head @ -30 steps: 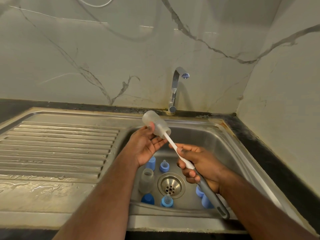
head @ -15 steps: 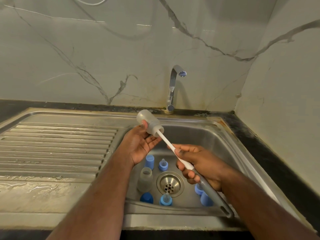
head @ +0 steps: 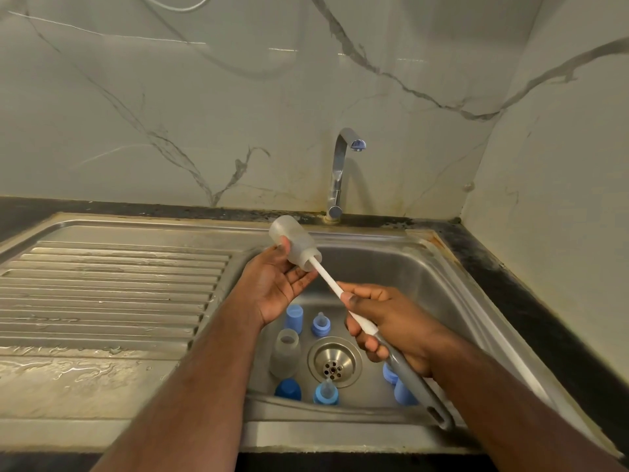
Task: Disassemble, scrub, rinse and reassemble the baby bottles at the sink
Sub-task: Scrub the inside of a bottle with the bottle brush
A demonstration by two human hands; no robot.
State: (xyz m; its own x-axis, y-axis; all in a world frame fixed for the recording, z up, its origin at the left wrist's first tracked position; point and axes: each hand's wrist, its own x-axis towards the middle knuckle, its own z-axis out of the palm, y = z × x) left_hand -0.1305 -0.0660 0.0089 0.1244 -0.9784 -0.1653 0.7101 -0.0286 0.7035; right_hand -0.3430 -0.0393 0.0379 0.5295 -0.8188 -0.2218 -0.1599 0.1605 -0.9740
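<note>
Frosted bottles: two; left hand (head: 277,287) grip around one (head: 294,242), right hand (head: 384,325) grip around brush (head: 343,298); other bottle (head: 285,353) in sink (head: 442,277).

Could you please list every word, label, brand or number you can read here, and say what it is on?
None: nothing in this view carries legible text.
The frosted bottle in the left hand shows no readable markings.
The brush in the right hand and the tap show no brand.

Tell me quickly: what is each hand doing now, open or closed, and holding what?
Left hand: holds the clear bottle, thumb on it.
Right hand: closed around the bottle brush, whose head is inside the bottle.
</note>
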